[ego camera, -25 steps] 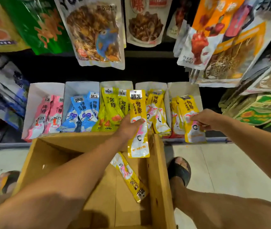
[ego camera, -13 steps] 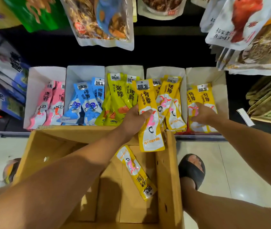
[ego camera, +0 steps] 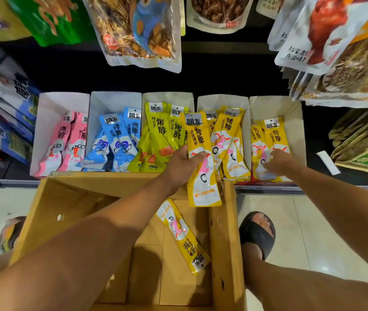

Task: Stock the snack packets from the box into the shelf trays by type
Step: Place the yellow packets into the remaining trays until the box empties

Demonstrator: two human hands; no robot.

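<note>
At the centre of the frame the left hand (ego camera: 182, 163) grips an orange-yellow packet (ego camera: 202, 178) round its middle, thumb laid across the front. The packet stands upright, its top over the divide between the third and fourth trays and its lower end over the far right corner of the cardboard box (ego camera: 225, 232). Right of centre, the right hand (ego camera: 277, 161) lies on the packets in the rightmost tray (ego camera: 290, 113), fingertips down on them; whether it pinches one cannot be told. Five white trays stand side by side across the middle of the frame. From the left they hold pink packets (ego camera: 61, 140), blue packets (ego camera: 115, 135), lime packets (ego camera: 159, 131), then orange-yellow ones in the fourth tray (ego camera: 221, 101) and the rightmost. The open box fills the lower centre, just in front of the trays, and a single loose packet (ego camera: 182, 234) lies slantwise on its bottom. Large snack bags (ego camera: 138, 30) hang along the top of the frame. At lower right a foot in a dark sandal (ego camera: 258, 234) stands on the pale floor (ego camera: 313, 221), beside the box.
</note>
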